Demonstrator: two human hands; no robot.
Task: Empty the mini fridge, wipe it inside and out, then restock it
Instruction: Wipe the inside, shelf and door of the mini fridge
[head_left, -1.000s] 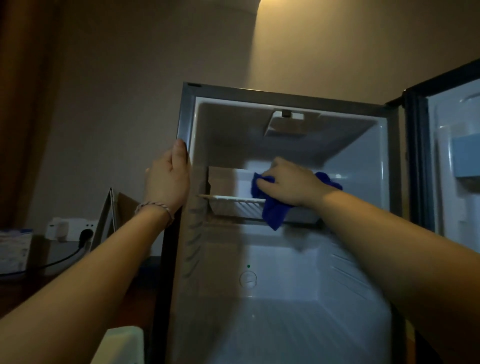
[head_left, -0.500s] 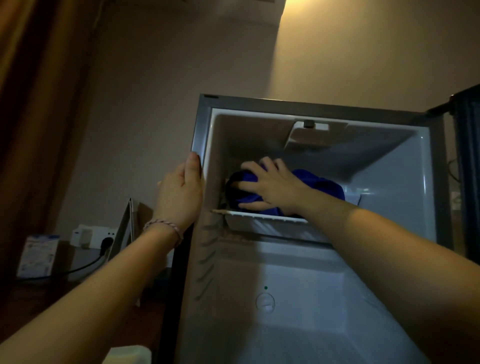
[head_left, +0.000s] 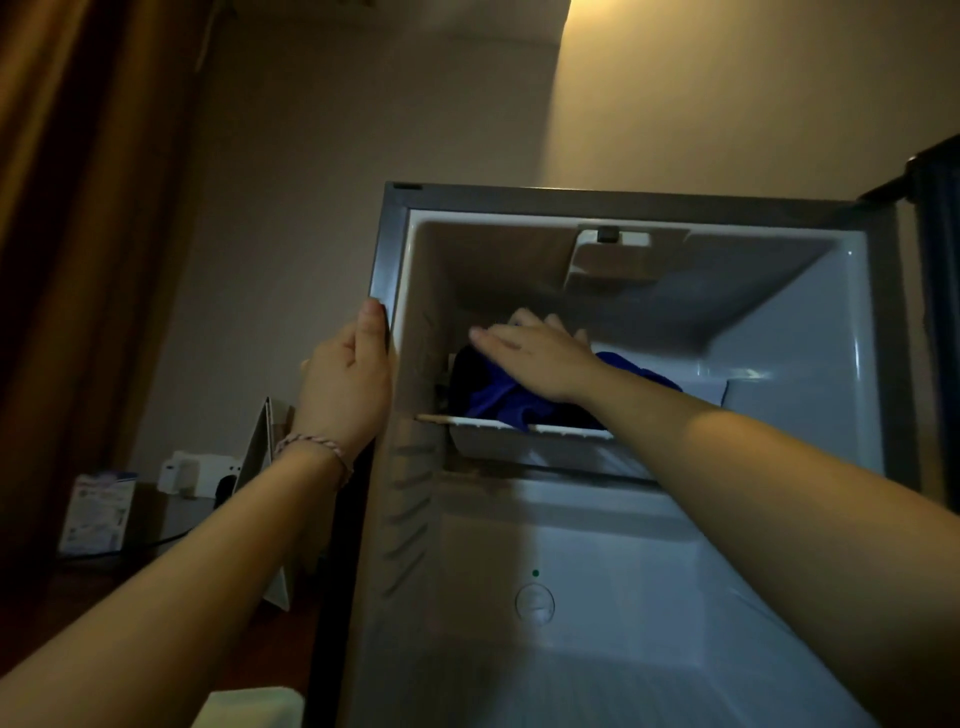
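The room was dim, a brown curtain (head_left: 78, 208) at the left and warm light on the wall (head_left: 727, 88). The mini fridge (head_left: 639, 519) stood open. Her left hand (head_left: 345, 384) gripped its front edge; her right hand (head_left: 540, 358), fingers straight, pressed a blue cloth (head_left: 506, 397) inside the small upper compartment (head_left: 519, 441). A white box (head_left: 98, 514) sat beside a wall socket (head_left: 200, 475).

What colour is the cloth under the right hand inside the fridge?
Deep blue. The cloth shows in the head view, under the right hand, on the small upper tray.
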